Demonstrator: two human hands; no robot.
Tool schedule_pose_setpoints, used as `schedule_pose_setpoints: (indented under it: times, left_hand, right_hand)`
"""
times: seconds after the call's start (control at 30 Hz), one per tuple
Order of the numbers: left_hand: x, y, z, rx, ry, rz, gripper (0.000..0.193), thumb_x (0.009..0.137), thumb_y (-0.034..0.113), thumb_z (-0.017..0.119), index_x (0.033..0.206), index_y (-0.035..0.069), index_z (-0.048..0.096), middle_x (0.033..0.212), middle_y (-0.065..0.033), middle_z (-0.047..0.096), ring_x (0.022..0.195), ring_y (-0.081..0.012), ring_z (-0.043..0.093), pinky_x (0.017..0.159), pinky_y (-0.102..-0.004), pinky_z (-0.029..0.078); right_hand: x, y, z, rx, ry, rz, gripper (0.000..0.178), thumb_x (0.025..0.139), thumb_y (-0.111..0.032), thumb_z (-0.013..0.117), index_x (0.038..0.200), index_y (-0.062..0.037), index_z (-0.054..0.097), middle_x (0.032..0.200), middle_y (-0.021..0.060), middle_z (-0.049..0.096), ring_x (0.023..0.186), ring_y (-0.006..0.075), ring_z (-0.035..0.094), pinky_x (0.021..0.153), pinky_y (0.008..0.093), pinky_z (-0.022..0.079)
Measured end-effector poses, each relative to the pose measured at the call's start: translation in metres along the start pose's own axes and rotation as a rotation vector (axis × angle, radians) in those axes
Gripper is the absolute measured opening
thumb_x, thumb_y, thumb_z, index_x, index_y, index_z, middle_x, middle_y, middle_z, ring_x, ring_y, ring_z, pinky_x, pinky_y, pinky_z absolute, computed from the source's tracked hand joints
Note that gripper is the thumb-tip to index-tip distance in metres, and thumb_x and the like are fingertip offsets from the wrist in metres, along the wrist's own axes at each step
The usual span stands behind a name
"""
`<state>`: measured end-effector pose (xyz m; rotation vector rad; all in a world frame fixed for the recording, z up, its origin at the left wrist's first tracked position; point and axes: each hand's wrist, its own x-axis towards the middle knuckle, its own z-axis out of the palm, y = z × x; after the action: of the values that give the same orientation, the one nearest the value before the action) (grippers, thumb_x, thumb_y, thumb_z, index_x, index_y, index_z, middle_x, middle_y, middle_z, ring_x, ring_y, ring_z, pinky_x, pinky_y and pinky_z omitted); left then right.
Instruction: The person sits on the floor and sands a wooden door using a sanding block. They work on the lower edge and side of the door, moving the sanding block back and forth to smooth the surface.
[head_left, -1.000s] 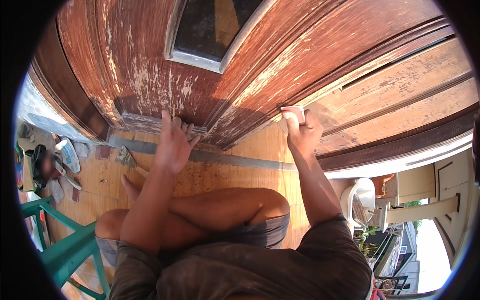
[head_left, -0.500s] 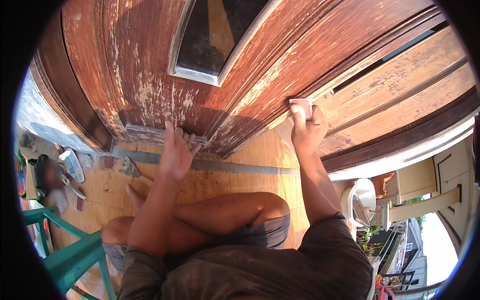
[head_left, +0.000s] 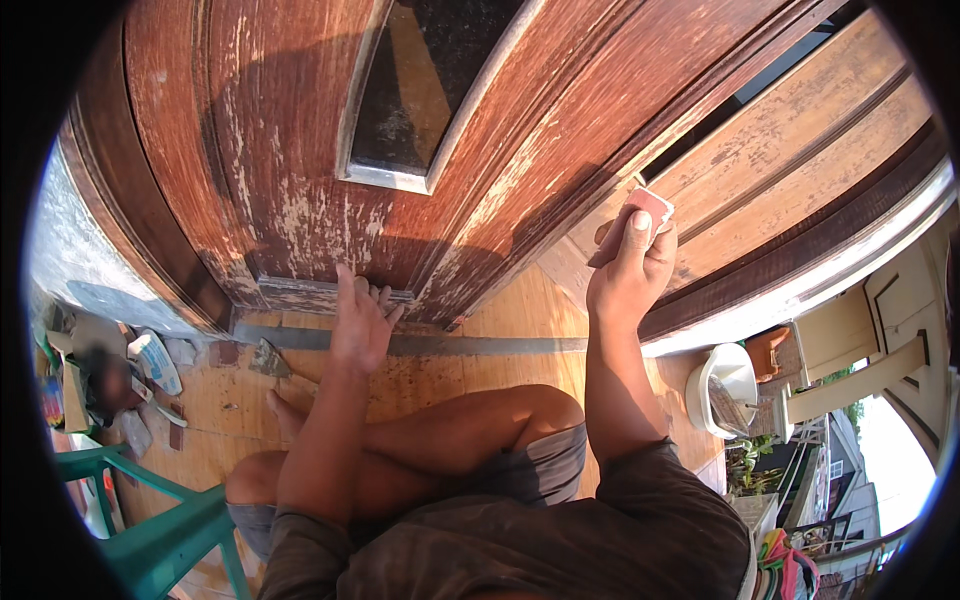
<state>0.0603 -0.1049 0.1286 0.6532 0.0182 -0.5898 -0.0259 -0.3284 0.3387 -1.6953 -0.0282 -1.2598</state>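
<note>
The entrance of a home, seemingly a porch open to the outdoors, is indicated by a worn wooden door [head_left: 290,120] on the far side, fitted with a glass pane [head_left: 412,90]. A wood-toned floor [head_left: 520,305] is lit by sunlight. At the right, green plants [head_left: 745,465] and a neighbouring house [head_left: 845,475] are seen in daylight.

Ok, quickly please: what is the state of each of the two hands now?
Left hand: open, holding nothing, fingers at the lower part of the door.
Right hand: closed, holding sandpaper.
</note>
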Motion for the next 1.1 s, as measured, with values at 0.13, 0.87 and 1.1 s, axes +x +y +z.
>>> schedule_pose_setpoints:
  times: [0.13, 0.87, 1.1]
  left_hand:
    - [0.002, 0.001, -0.003, -0.018, -0.022, -0.007, 0.132, 0.086, 0.091, 0.041, 0.159, 0.003, -0.026, 0.17, -0.0195, -0.024, 0.16, -0.0339, -0.01, 0.127, -0.0522, 0.006]
    - [0.001, 0.006, 0.003, -0.055, 0.026, 0.002, 0.13, 0.089, 0.088, 0.042, 0.159, -0.003, -0.021, 0.169, -0.0246, -0.018, 0.159, -0.0364, -0.005, 0.127, -0.0539, 0.011]
    - [0.002, 0.006, 0.001, -0.064, -0.001, 0.007, 0.132, 0.088, 0.088, 0.043, 0.158, -0.003, -0.024, 0.169, -0.024, -0.02, 0.159, -0.036, -0.008, 0.127, -0.054, 0.01]
  right_hand:
    - [0.023, -0.015, 0.013, 0.052, 0.106, -0.096, 0.019, 0.108, -0.026, 0.055, 0.11, -0.0076, 0.054, 0.081, 0.0001, 0.058, 0.059, 0.0056, 0.05, 0.051, 0.0214, 0.042]
    - [0.042, -0.019, 0.027, -0.697, 0.218, -0.129, 0.035, 0.095, -0.028, 0.073, 0.078, -0.0048, 0.054, 0.068, 0.0066, 0.06, 0.064, 0.0188, 0.057, 0.063, 0.0352, 0.048]
    - [0.039, -0.025, 0.037, -0.653, 0.29, -0.211, 0.033, 0.098, -0.023, 0.069, 0.076, -0.0045, 0.052, 0.069, 0.0064, 0.061, 0.063, 0.0179, 0.057, 0.06, 0.0368, 0.046]
